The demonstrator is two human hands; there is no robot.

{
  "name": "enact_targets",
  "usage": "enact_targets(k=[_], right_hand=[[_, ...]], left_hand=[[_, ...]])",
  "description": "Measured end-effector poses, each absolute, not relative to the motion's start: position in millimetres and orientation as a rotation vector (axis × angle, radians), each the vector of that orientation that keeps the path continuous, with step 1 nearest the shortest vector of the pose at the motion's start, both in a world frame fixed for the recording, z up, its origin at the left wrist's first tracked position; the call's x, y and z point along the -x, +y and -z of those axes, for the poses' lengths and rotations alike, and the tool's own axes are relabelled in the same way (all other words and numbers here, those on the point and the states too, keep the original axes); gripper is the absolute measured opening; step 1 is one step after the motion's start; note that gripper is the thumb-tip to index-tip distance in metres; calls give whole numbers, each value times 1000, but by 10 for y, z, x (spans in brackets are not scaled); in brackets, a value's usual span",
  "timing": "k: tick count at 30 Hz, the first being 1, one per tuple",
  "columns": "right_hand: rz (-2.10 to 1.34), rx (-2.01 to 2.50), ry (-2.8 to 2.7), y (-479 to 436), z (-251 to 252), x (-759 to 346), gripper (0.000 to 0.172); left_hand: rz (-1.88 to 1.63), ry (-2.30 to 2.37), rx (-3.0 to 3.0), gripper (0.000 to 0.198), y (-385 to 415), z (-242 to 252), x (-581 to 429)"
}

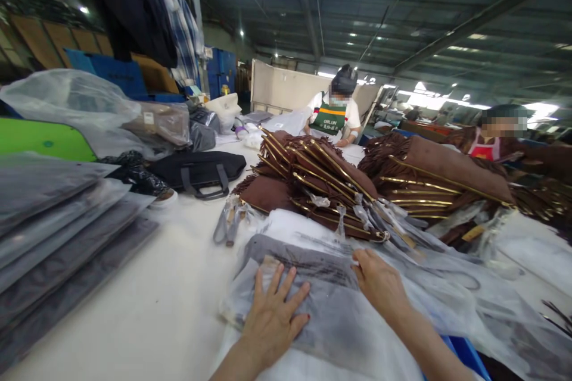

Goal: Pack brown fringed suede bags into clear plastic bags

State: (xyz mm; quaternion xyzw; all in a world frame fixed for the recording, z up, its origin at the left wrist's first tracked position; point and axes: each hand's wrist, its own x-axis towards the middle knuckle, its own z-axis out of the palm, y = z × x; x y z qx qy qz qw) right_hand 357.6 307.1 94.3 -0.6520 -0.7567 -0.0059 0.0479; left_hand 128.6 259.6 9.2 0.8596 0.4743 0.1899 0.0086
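Note:
A dark pouch-like item in a clear plastic bag (335, 315) lies flat in front of me on white plastic sheets. My left hand (272, 315) rests on its left part, palm down with fingers spread. At the upper right edge of the same plastic bag, my right hand (379, 280) is closed, its fingertips pinching the plastic. Just beyond lies a pile of brown fringed bags (322, 178) with gold zips and plastic-wrapped straps.
Plastic-wrapped flat bags (58, 250) are stacked on the left of the white table (179, 297). A black handbag (201, 169) lies behind them. More brown bags (447, 172) are heaped at right. A co-worker in a green apron (330, 119) stands across the table; another person is at far right.

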Motion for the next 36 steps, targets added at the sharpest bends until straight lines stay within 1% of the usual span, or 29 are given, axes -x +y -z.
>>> enact_targets(k=[2,3,4,5,6,8,11,14,16,17,19,21,22,26,29,31,33,36], right_hand=[[144,1842,-2325,2818,-772,-3402,31],[201,1756,-2345,2699,-638,-3314,33],[427,1584,-2347,2597,-486,-3238,38],[635,1468,-2314,2515,-331,-3178,46],[752,1414,-2285,2457,-189,-3136,50],[834,1378,-2264,2407,14,-3101,53],[796,1409,-2261,2422,90,-3112,54],[777,1411,-2244,2436,43,-3122,57],[744,1434,-2234,2431,27,-3119,58],[727,1446,-2232,2428,30,-3119,57],[712,1446,-2231,2424,55,-3127,56],[698,1432,-2240,2422,93,-3143,55],[677,1433,-2245,2421,112,-3149,54],[450,1524,-2224,2418,101,-3118,55],[-29,1617,-2138,2427,-103,-3085,58],[-313,1637,-2049,2427,-344,-3155,53],[-382,1664,-1957,2383,-626,-3356,49],[-304,1781,-1776,2123,-1001,-3855,48]], left_hand=[[-582,1480,-2667,49,2586,-108,-1290],[-576,1482,-2658,48,2583,-118,-1297],[-567,1489,-2647,48,2582,-130,-1305],[-556,1498,-2633,46,2584,-143,-1314],[-541,1503,-2619,45,2589,-158,-1318],[-514,1510,-2593,44,2604,-195,-1297],[-551,1464,-2654,47,2606,-270,-1138],[-822,1555,-2699,52,2580,-345,-848],[-1008,1846,-2350,53,2582,-361,-652],[-1032,1976,-2092,53,2598,-352,-571],[-973,2062,-1692,43,2653,-297,-456],[-895,2040,-1561,21,2722,-216,-404],[-869,2037,-1556,15,2751,-179,-396],[-785,2123,-1504,18,2799,-133,-422],[-680,2166,-1502,17,2769,-202,-443],[-613,2161,-1522,18,2739,-255,-443],[-566,2137,-1550,20,2726,-288,-429],[-502,2108,-1568,26,2758,-293,-393]])
